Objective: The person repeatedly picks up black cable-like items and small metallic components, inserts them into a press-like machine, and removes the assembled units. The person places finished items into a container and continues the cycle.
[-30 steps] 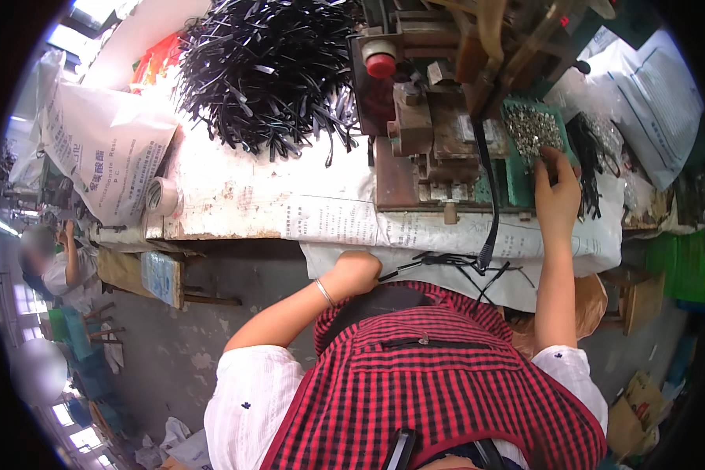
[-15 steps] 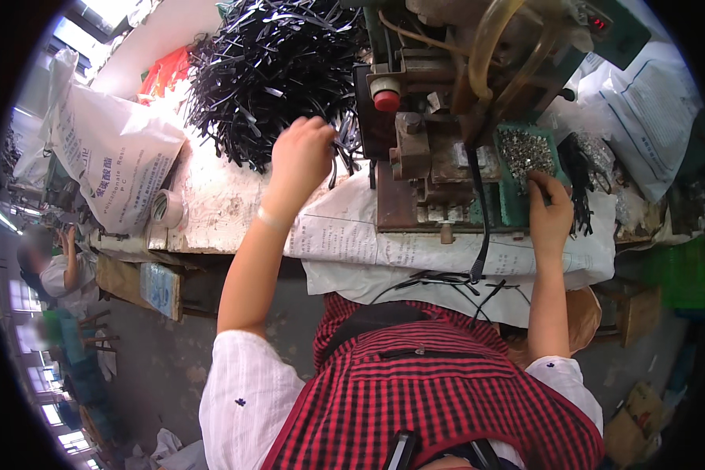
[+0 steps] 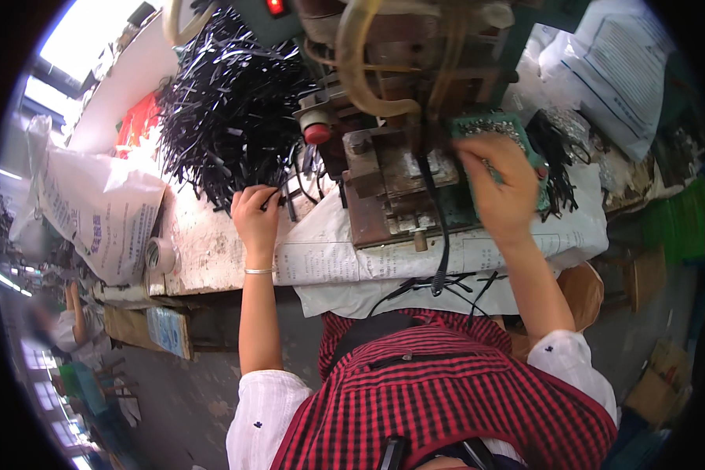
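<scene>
A large heap of black straps (image 3: 231, 102) lies at the back left of the bench. At its near edge my left hand (image 3: 256, 219) is closed, with a thin black strap (image 3: 267, 204) pinched in its fingers. My right hand (image 3: 505, 188) reaches over the green tray (image 3: 537, 141) of small metal pieces toward the bench press (image 3: 388, 176). Its fingers are pinched together at the press's working area; what they hold, if anything, is too small and blurred to name. A black strap with a ribbed end (image 3: 437, 266) hangs down from the press in front.
A red button (image 3: 317, 133) sticks out at the press's left. A tape roll (image 3: 161, 255) and a white sack (image 3: 102, 211) stand left. Black straps (image 3: 558, 184) lie right of the tray; more (image 3: 439, 287) lie on white sheeting near my lap. Another person is far left.
The view has shifted a little. My left hand has moved nearer, to the front edge of the heap. My right hand has left the metal pieces and moved left to the press.
</scene>
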The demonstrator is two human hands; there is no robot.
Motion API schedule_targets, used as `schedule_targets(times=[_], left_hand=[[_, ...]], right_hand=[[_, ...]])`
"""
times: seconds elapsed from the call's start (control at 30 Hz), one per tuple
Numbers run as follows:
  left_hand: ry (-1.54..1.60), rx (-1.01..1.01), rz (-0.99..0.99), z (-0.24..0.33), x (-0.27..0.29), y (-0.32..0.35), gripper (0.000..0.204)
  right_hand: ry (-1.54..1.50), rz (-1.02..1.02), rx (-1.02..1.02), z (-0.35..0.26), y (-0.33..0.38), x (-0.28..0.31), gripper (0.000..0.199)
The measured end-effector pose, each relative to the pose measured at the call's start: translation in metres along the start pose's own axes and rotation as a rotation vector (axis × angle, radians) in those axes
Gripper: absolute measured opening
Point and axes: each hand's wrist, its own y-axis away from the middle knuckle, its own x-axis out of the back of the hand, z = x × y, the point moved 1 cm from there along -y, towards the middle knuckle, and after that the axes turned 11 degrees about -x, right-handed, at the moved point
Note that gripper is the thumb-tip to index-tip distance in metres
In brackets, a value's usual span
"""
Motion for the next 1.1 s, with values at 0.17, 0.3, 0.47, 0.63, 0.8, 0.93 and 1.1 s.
schedule_targets(times=[0.17, 0.3, 0.47, 0.63, 0.8, 0.93, 1.1], left_hand=[[0.563, 0.464, 0.192, 0.004, -0.014, 0.011, 0.016], [0.707, 0.513, 0.150, 0.029, -0.007, -0.013, 0.019], [1.043, 0.518, 0.329, 0.095, 0.029, -0.043, 0.025], [0.830, 0.033, 0.463, 0.186, 0.057, -0.048, 0.017], [0.507, -0.687, 0.399, 0.227, 0.044, -0.071, 0.017], [0.331, -0.707, 0.278, 0.237, 0.031, -0.070, 0.024], [0.300, -0.760, 0.376, 0.235, 0.021, -0.075, 0.020]], right_hand=[[-0.411, 0.056, -0.337, -0.007, 0.009, -0.037, 0.038], [-0.642, 0.015, -0.414, -0.007, 0.007, -0.042, 0.044], [-0.657, -0.039, -0.452, -0.039, 0.004, -0.036, 0.053], [-0.446, -0.163, -0.351, -0.044, 0.020, -0.008, 0.058], [0.133, -0.069, -0.493, 0.055, 0.042, 0.022, 0.037], [0.200, -0.104, -0.364, 0.070, 0.060, 0.037, 0.035], [0.079, 0.141, -0.501, 0.083, 0.018, 0.061, 0.039]])
